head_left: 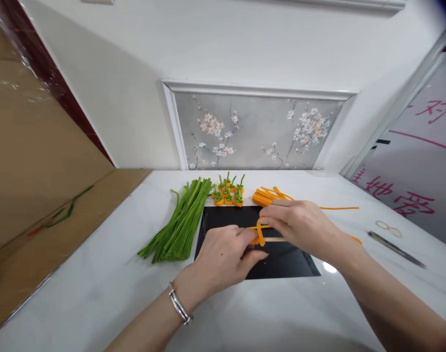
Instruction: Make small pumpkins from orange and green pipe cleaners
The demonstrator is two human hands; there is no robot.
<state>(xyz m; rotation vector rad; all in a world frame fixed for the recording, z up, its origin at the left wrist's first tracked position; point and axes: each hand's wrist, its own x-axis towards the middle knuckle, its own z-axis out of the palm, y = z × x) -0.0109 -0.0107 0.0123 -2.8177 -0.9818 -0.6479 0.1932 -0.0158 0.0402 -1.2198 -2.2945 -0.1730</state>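
Observation:
Over a black mat (285,264), both hands work on an orange pipe cleaner (260,234) looped around a thin pale wooden stick (276,239). My left hand (224,254), with a silver bracelet at the wrist, has its fingers closed on the wrapped end. Its thumb points right, below the stick. My right hand (299,222) pinches the upper part of the orange loop, fingertips close to the left ones. Its fingers partly hide the pipe cleaner, and the hand covers the stick's right end. Behind the hands lies a bundle of orange pipe cleaners (262,196).
A thick bundle of green pipe cleaners (182,225) lies left of the mat. Several small orange-and-green pipe cleaner pieces (228,195) stand behind it. On the right are tweezers (396,249) and rubber bands (389,228). A cardboard sheet (61,220) borders the left; a wall stands behind.

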